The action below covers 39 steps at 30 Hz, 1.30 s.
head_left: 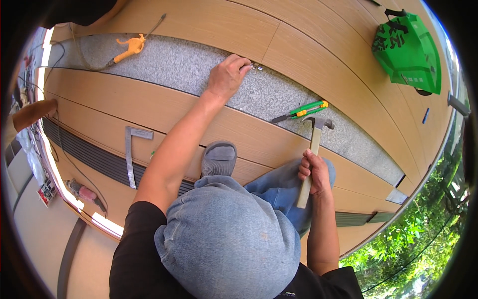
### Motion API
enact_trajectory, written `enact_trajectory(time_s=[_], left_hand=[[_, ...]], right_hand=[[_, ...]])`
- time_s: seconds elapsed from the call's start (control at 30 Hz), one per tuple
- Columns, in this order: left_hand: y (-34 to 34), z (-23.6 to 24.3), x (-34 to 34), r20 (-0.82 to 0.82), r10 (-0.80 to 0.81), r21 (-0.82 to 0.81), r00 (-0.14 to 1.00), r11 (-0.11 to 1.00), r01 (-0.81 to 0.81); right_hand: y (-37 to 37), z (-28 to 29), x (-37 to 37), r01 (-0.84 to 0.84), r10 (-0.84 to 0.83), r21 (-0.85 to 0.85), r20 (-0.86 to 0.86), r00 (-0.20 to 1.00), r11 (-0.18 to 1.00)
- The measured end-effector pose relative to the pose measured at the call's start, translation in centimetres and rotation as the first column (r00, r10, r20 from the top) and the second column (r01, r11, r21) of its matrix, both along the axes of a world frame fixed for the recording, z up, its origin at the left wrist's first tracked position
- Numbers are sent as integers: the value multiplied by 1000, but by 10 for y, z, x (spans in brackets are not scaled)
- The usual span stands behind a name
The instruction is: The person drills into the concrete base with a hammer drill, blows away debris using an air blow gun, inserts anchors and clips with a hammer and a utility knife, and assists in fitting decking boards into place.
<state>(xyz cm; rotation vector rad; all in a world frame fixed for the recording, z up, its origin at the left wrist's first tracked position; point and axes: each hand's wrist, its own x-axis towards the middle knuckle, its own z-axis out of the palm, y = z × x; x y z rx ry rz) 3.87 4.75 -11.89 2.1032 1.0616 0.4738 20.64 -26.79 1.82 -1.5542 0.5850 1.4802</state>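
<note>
My right hand (pixel 314 172) is wrapped round the wooden handle of a claw hammer (pixel 315 137), whose metal head points up and away from me. Farther out, my left hand (pixel 229 77) pinches a small metal clip (pixel 257 67) at the edge of a tan deck board (pixel 234 32). Beneath the clip runs a strip of speckled grey floor (pixel 269 92) between the boards. A green and yellow utility knife (pixel 301 111) rests across that strip, just beyond the hammer head.
An orange air blow gun (pixel 132 48) with a hose lies at the far left. A metal square (pixel 130 154) lies on the nearer boards. A green bag (pixel 408 55) and a blue marker (pixel 426 115) are at right. Another person's hand (pixel 45 108) rests at the left edge, above a power tool (pixel 84 193).
</note>
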Motion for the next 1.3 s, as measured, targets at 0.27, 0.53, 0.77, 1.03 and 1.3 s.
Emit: enact_trajectory(time_s=[0.27, 0.53, 0.77, 1.03, 1.3], left_hand=[[2, 0, -3, 23, 9, -42, 1000, 999, -8], [-1, -6, -4, 36, -30, 38, 999, 999, 28], [4, -15, -7, -33, -104, 155, 994, 982, 108], [5, -14, -7, -36, -104, 169, 994, 980, 108], [3, -16, -5, -27, -100, 190, 995, 976, 103]], right_hand=[[14, 13, -17, -508, 504, -37, 210, 838, 860], [66, 22, -45, -875, 877, -247, 364, 314, 416], [57, 12, -62, -872, 874, -257, 378, 306, 416], [60, 15, -61, -892, 871, -233, 410, 271, 387], [61, 8, -65, -893, 882, -242, 388, 269, 379]])
